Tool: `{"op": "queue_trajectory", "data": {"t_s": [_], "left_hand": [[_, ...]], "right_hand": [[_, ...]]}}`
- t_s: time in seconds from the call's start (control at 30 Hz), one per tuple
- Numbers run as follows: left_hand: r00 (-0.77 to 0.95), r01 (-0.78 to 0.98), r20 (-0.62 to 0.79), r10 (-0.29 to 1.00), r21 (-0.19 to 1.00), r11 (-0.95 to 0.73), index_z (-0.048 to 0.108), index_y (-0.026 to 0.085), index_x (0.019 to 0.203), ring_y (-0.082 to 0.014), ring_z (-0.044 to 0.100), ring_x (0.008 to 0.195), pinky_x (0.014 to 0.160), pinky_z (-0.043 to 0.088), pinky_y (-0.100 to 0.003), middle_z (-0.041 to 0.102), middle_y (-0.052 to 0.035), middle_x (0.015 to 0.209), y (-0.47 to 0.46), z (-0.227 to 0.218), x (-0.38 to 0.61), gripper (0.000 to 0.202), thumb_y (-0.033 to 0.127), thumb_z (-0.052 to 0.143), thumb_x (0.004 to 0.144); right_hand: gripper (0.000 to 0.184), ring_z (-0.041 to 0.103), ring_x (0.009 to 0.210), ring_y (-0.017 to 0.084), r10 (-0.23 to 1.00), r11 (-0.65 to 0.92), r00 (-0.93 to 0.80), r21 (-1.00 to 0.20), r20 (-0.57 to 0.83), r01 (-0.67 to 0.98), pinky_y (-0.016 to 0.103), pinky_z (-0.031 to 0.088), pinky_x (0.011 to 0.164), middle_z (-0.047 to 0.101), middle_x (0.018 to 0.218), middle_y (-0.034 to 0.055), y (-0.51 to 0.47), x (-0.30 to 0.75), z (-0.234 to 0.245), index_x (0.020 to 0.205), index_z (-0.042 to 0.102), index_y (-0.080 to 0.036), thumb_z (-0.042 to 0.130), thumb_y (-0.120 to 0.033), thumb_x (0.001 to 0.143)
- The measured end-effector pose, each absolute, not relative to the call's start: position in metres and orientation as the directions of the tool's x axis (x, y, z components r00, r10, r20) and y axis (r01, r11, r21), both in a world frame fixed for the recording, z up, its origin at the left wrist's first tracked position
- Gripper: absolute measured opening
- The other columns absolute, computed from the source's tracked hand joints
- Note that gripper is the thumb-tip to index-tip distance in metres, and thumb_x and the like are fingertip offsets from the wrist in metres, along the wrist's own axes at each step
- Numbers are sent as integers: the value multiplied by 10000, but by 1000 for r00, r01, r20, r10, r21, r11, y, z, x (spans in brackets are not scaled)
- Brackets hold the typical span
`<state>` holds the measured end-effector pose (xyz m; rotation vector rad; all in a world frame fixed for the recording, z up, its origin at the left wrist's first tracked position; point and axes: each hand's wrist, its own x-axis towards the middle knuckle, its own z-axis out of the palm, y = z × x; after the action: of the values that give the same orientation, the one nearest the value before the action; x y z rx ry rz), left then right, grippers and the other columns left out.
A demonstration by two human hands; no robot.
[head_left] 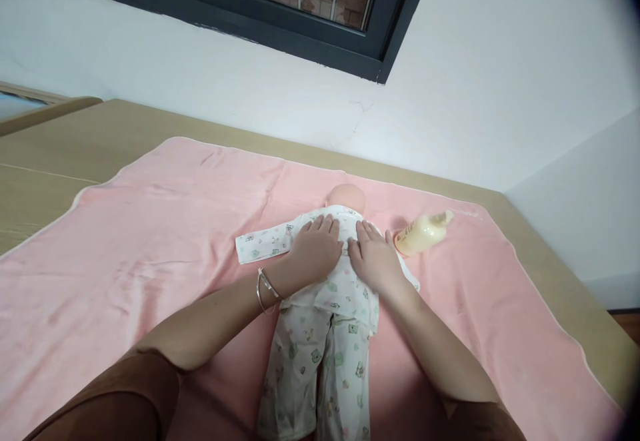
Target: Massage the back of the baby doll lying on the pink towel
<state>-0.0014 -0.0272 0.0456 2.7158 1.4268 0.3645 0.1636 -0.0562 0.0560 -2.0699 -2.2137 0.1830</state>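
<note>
A baby doll (pixel 346 196) lies stretched out on a pink blanket (pixel 210 181), its head pointing away from me. It wears a white printed top (pixel 334 289) and matching trousers (pixel 295 354). Flat on the upper left part of the top rests my left hand (pixel 317 248), fingers extended. My right hand (pixel 374 258) lies flat on the upper right part, fingers stretched out too. One sleeve (pixel 263 244) reaches out to the left; the other is mostly hidden by my right hand and forearm. Neither hand grips anything.
A pale yellow pump bottle (pixel 423 233) is on the blanket, just right of my right hand. Under the blanket is a wooden table (pixel 135 124), its far edge along a white wall (pixel 300 108). Above is a dark-framed window (pixel 300 41).
</note>
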Motion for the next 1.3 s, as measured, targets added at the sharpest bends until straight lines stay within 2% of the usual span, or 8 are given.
{"op": "queue_trajectory", "data": {"t_s": [0.1,0.23,0.43,0.6,0.8,0.97,1.17,1.3], "left_hand": [[633,757,152,759,80,-648,513,37,1470,-380,525,1412,1130,440,-524,536,-251,1523,-45,52,-4,527,206,504,971],[664,735,119,738,74,-674,555,48,1440,-358,579,1357,1124,449,-515,586,-225,1483,-49,58,-7,505,159,510,949],[568,792,156,808,164,-588,538,55,1449,-327,515,1433,1162,425,-490,550,-213,1523,-23,55,-5,471,278,432,1048],[481,825,160,862,250,-506,557,65,1418,-322,497,1447,1185,408,-491,566,-201,1513,-8,48,-3,485,356,412,1059],[463,834,240,853,209,-511,532,59,1436,-352,512,1421,1159,422,-524,573,-218,1498,-7,36,1,502,350,415,1045],[469,831,229,853,214,-514,503,18,1455,-367,484,1441,1175,402,-538,552,-238,1510,-7,34,3,526,333,390,1049],[467,798,266,844,284,-531,466,67,1488,-344,403,1505,1223,344,-545,501,-212,1564,-5,27,2,518,330,376,1050],[480,780,211,852,343,-524,406,67,1518,-364,308,1553,1238,286,-605,416,-230,1616,-2,23,2,564,384,368,1054]], "right_hand": [[607,362,1534,333,990,134,-137,-98,-26,986,630,141,1265,403,1631,203,-76,155,64,1567,401,-58,367,-329,1025],[566,400,1515,319,987,158,-161,-88,-21,983,630,144,1262,456,1600,205,-82,154,68,1540,453,-85,367,-316,1030],[578,374,1527,327,995,100,-99,-162,10,982,611,218,1242,466,1601,186,-57,167,58,1544,442,-115,350,-414,1058],[619,375,1524,311,997,74,-66,-222,43,972,502,300,1231,472,1602,170,-41,173,47,1545,446,-96,336,-461,1058],[655,242,1583,312,999,50,-45,-228,26,972,540,220,1261,329,1680,183,-39,171,35,1600,332,-70,254,-447,1070],[656,235,1583,314,999,46,-38,-259,32,965,569,188,1265,320,1684,178,-39,170,32,1603,325,-82,239,-446,1065],[659,195,1589,344,998,53,-39,-295,53,954,599,172,1257,311,1684,194,-38,172,29,1599,328,-72,237,-440,1060],[649,179,1594,342,997,58,-40,-324,64,944,607,157,1256,305,1687,190,-37,173,26,1602,324,-95,255,-434,1053]]}}
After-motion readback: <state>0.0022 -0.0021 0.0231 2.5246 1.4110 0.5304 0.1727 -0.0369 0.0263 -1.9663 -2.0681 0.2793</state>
